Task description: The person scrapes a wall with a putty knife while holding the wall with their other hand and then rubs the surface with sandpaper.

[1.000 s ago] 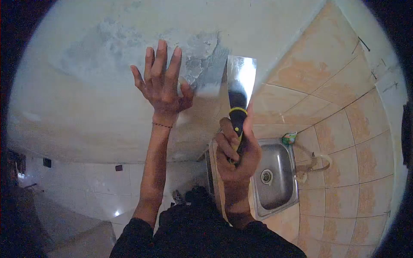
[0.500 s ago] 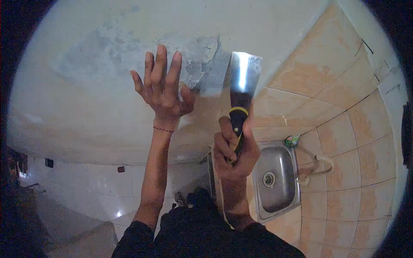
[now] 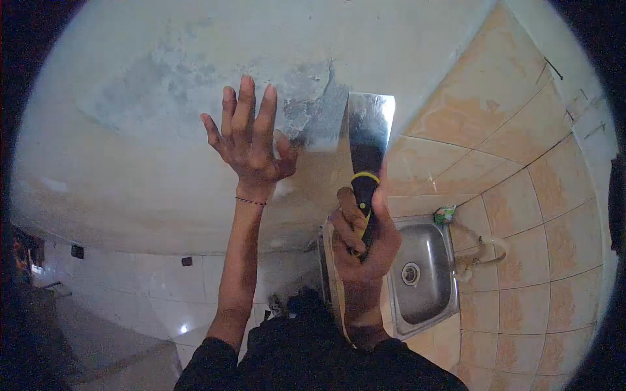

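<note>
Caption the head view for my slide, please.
Right hand gripping a scraper, left hand spread by a patchy wall, sink nearby.

The scene is dimly and unevenly lit. Glare is concentrated at the blade edge of the silver metal scraper (image 3: pixel 368 153) with black-and-yellow handle; a bright spot is reflected by glossy white tiles (image 3: pixel 160 287). Outlines are bowed by lens distortion; picture corners are blackened, grainy.

No legible text, numbers or signs; any markings on the small green packet (image 3: pixel 445 216) too blurred.
</note>
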Tool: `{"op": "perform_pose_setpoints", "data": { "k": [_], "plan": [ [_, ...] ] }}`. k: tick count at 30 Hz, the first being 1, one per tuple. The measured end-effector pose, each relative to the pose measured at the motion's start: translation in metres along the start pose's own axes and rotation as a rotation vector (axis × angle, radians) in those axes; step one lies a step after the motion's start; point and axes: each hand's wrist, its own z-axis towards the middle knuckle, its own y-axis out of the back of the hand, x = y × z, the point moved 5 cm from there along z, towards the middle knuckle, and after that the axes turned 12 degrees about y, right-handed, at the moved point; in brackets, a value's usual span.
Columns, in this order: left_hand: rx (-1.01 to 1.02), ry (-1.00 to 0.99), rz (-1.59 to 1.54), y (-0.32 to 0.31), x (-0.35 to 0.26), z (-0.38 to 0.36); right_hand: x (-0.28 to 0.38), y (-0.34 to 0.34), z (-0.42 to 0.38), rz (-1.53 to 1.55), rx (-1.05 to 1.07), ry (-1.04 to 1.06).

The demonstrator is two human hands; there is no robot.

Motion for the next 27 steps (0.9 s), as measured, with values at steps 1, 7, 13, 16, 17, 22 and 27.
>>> {"op": "perform_pose_setpoints", "data": {
  "k": [1,7,13,16,17,22,27],
  "plan": [
    [0.000,-0.001,0.002,0.000,0.000,0.000,0.001,-0.001,0.000,-0.040,-0.010,0.018],
    [-0.008,-0.006,0.006,-0.001,0.000,0.000,0.002,-0.001,0.000,0.003,-0.013,-0.005],
    [-0.011,-0.001,-0.011,0.000,-0.001,-0.002,0.003,0.007,-0.001,-0.069,-0.018,-0.008],
    [-0.002,0.012,0.014,-0.001,0.001,-0.001,0.001,0.003,0.006,-0.031,0.028,0.000],
    [0.009,0.018,0.025,-0.001,0.000,-0.002,0.001,0.002,0.005,-0.060,0.014,-0.001],
    [0.014,0.006,-0.005,0.000,0.002,-0.001,-0.001,0.000,0.002,-0.014,0.037,0.006],
    [0.020,0.009,0.012,0.001,0.001,-0.002,0.003,-0.009,0.002,-0.102,-0.041,0.020]
  ]
}}
